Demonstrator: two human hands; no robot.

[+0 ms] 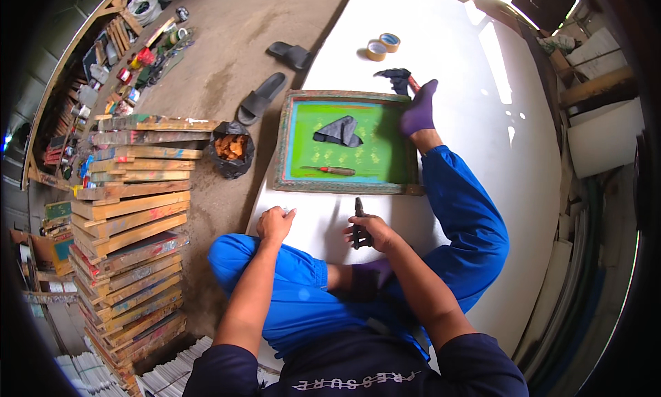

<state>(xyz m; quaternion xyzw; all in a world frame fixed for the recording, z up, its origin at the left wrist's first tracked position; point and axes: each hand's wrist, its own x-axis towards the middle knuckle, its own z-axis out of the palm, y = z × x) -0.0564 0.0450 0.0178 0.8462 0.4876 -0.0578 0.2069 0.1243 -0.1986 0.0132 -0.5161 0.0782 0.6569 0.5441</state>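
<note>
I sit on a white board [441, 67] with blue trousers and purple socks. My right hand [372, 232] grips a black plier-like tool [359, 225] that rests on the white surface before my knee. My left hand [274, 223] presses on the board's left edge, fingers curled around a small pale thing I cannot identify. Ahead lies a wooden-framed screen with green mesh [344, 141]. On the mesh lie a dark grey cloth [339, 131] and a red-handled tool [330, 170]. My right foot [420, 109] rests on the frame's far right corner.
Two tape rolls [383, 46] and a dark cloth [395, 78] lie beyond the frame. Left of the board are a black bag of orange pieces [231, 148], two black sandals [275, 73] on concrete, and a tall stack of wooden frames [134, 225]. Cluttered shelves stand far left.
</note>
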